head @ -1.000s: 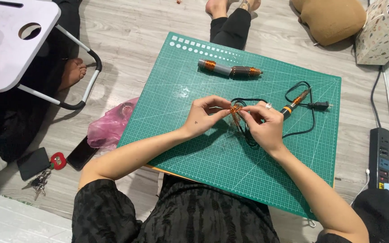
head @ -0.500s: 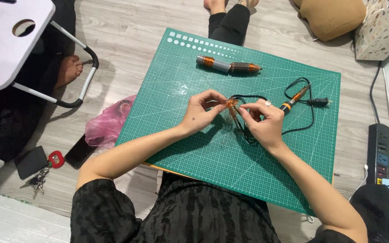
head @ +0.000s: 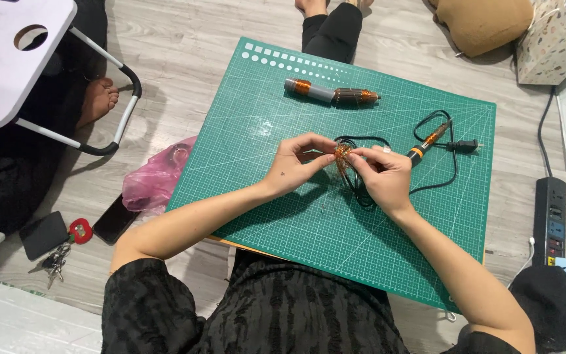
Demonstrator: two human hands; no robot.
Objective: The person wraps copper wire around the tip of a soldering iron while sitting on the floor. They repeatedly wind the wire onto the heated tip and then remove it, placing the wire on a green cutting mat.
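Note:
My left hand [head: 296,164] and my right hand [head: 384,176] meet over the middle of a green cutting mat [head: 283,216]. Both pinch a small bundle of thin copper wire [head: 342,153] between their fingertips, just above the mat. A soldering iron [head: 428,141] with an orange and black handle lies right of my right hand, its black cord [head: 361,190] looping under my hands and ending in a plug [head: 466,145]. Farther up the mat lies a grey and copper-coloured cylindrical tool [head: 332,94].
A pink plastic bag [head: 155,180], a dark phone [head: 114,219], a wallet and keys [head: 54,239] lie on the wooden floor at left. A white folding table [head: 14,59] stands upper left beside another person's foot [head: 99,98]. A power strip [head: 549,219] lies at right.
The view has shifted slightly. My hands stay together on the copper wire bundle, with small finger movements only.

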